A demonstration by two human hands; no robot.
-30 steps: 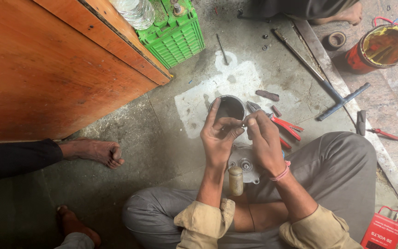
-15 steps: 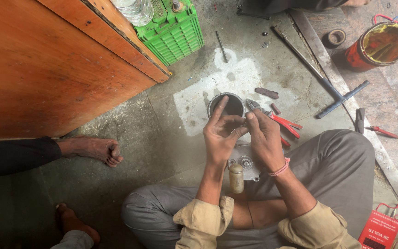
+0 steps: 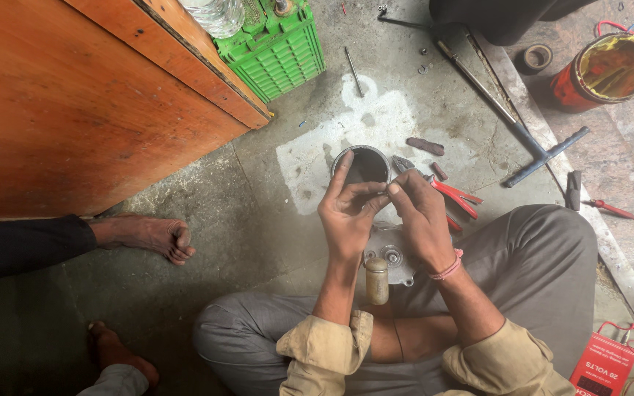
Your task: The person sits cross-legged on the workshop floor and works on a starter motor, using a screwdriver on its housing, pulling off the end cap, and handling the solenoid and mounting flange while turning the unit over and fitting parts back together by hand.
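Observation:
I sit cross-legged on a concrete floor with both hands raised in front of me. My left hand (image 3: pixel 345 214) and my right hand (image 3: pixel 421 213) meet at the fingertips, pinching a small part that is too tiny to identify. My left index finger points up across the rim of a round metal cylinder (image 3: pixel 365 158) just beyond my hands. Whether that cylinder rests on the floor or is held, I cannot tell. Red-handled pliers (image 3: pixel 455 196) lie to the right of my right hand. A grey metal housing with a brass-coloured shaft (image 3: pixel 384 262) sits between my legs.
An orange wooden panel (image 3: pixel 75 95) and a green ribbed case (image 3: pixel 277 45) stand at the upper left. A T-handle wrench (image 3: pixel 526 139), a red can (image 3: pixel 610 70), a tape roll (image 3: pixel 537 57) and a red box (image 3: pixel 605 363) are on the right. Another person's feet (image 3: pixel 144 236) rest at the left.
My hands stay together at the fingertips, and my left index finger has straightened upward. The view has shifted slightly; the other person's foot has barely moved.

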